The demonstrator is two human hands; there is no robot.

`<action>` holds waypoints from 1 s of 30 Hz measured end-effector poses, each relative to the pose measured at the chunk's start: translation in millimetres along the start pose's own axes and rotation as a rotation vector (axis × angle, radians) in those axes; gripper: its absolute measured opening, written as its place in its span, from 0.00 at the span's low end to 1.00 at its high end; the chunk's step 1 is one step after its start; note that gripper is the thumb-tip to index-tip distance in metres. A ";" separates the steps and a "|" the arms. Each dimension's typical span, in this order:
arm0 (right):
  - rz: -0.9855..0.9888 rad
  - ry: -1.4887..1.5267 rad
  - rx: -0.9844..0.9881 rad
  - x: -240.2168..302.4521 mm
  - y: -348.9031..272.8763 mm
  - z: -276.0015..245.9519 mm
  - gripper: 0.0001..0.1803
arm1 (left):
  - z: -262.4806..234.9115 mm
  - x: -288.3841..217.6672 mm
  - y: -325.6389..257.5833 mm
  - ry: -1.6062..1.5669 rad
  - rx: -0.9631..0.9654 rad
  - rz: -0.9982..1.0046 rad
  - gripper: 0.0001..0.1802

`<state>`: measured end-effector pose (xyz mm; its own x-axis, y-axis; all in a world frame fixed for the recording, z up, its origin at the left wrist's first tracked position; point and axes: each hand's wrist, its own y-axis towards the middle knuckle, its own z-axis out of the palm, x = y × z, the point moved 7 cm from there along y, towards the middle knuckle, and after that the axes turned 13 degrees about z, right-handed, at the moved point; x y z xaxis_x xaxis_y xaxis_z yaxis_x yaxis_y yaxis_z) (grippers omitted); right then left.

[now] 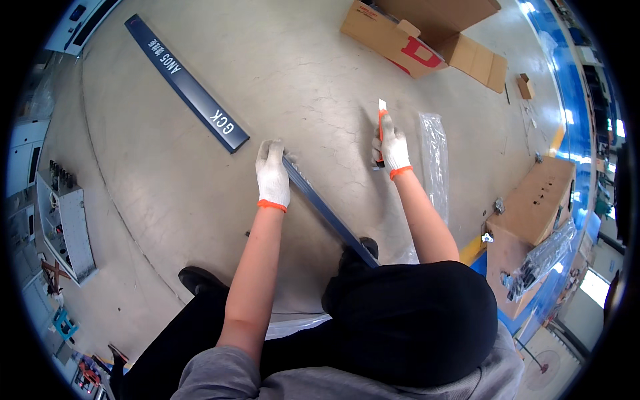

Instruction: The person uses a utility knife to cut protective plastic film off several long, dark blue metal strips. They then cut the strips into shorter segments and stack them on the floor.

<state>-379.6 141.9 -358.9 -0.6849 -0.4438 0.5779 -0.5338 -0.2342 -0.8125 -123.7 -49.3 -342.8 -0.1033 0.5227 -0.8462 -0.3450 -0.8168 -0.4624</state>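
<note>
I am pinning the far end of the long dark blue strip (pixel 327 210) to the floor with my left hand (pixel 273 175), fingers closed over it, while my right hand (pixel 392 145), just right of it, is gripping an orange utility knife (pixel 381 120), blade out, seemingly ready to cut, which calls for lowering the blade carefully.

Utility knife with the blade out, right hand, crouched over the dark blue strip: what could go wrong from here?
1. The orange utility knife in the gloved right hand has its blade extended; the thin white fabric gloves may not stop a slip.
2. The gloved left hand grips the end of the long dark blue metal strip, close to the blade's reach.
3. The clear plastic bag on the concrete floor beside the black shoe could be slippery underfoot.
</note>
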 end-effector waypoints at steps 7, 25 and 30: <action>-0.091 -0.051 0.045 -14.9 10.7 9.5 0.16 | -65.1 11.4 13.2 0.497 -0.124 0.212 0.15; -0.127 -0.709 -0.112 -10.9 -8.9 -14.3 0.24 | -97.3 -36.0 20.1 1.467 0.071 -0.143 0.34; -0.169 -0.664 -0.256 -22.7 14.0 -74.0 0.31 | -102.1 -39.8 32.4 1.467 0.137 -0.138 0.37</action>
<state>-408.2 212.7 -377.7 -0.1815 -0.8697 0.4591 -0.7605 -0.1719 -0.6262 -35.6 -121.5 -351.1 0.9214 -0.1840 -0.3422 -0.3654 -0.7097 -0.6023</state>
